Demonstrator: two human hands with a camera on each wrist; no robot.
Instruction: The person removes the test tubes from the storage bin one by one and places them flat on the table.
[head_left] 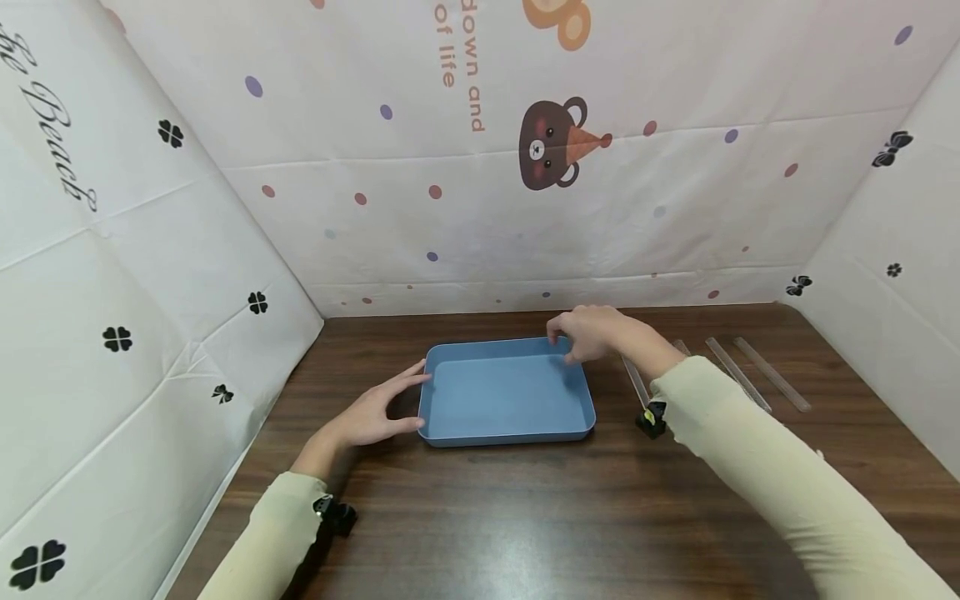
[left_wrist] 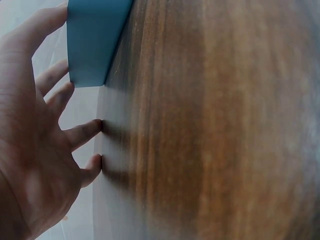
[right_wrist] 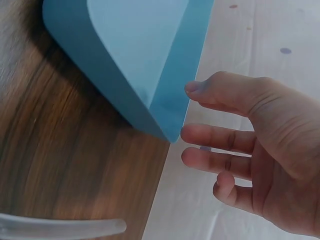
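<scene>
A shallow blue rectangular tray (head_left: 510, 392) rests on the wooden table, its inside bare. My left hand (head_left: 375, 412) is at its left end, thumb and fingers spread along the wall. In the left wrist view the lower fingertips (left_wrist: 95, 126) reach down to the tabletop, beside the tray's corner (left_wrist: 90, 60). My right hand (head_left: 588, 332) hangs over the far right corner. In the right wrist view its thumb overlaps the tray's inner wall (right_wrist: 185, 65), and the loosely bent fingers (right_wrist: 215, 137) stay by the outside of the corner, with a gap between thumb and fingers.
Several clear narrow strips (head_left: 772, 375) lie on the table right of the tray, some partly hidden behind the right forearm. One clear strip (right_wrist: 60, 227) shows in the right wrist view. Printed white sheets (head_left: 480, 225) stand behind and on both sides of the table (head_left: 480, 517).
</scene>
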